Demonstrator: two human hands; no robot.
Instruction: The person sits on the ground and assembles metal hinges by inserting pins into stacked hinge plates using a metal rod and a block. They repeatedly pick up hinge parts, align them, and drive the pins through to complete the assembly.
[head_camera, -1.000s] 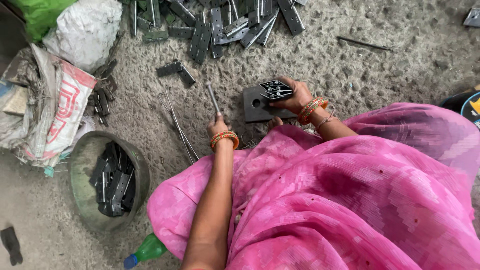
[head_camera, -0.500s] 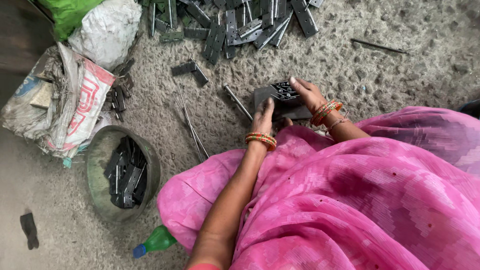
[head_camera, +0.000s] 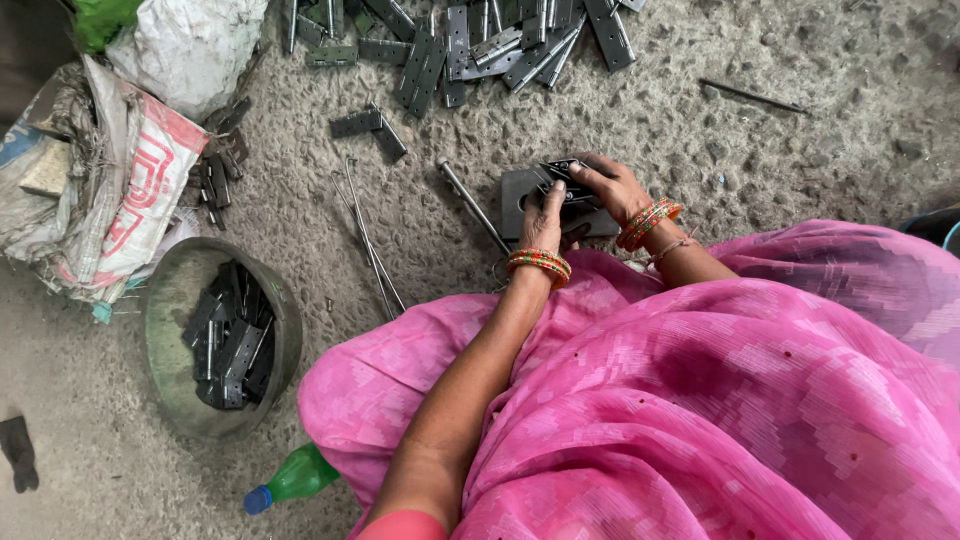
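Both hands work at a dark metal block (head_camera: 515, 195) lying flat on the gritty floor (head_camera: 820, 130) just ahead of the knees; the left hand (head_camera: 543, 218) presses fingers down on a dark hinge (head_camera: 560, 180) atop the block, its grip closed on the hinge; the right hand (head_camera: 612, 188) pinches the same hinge from the far side; the step looks like seating or aligning the hinge on the block. The next move likely calls for a pin, and thin metal rods (head_camera: 368, 235) lie near to the left. Room is open to the right; a hinge pile (head_camera: 480, 40) crowds the far edge; a round pan (head_camera: 165, 340) of parts sits well apart, left.
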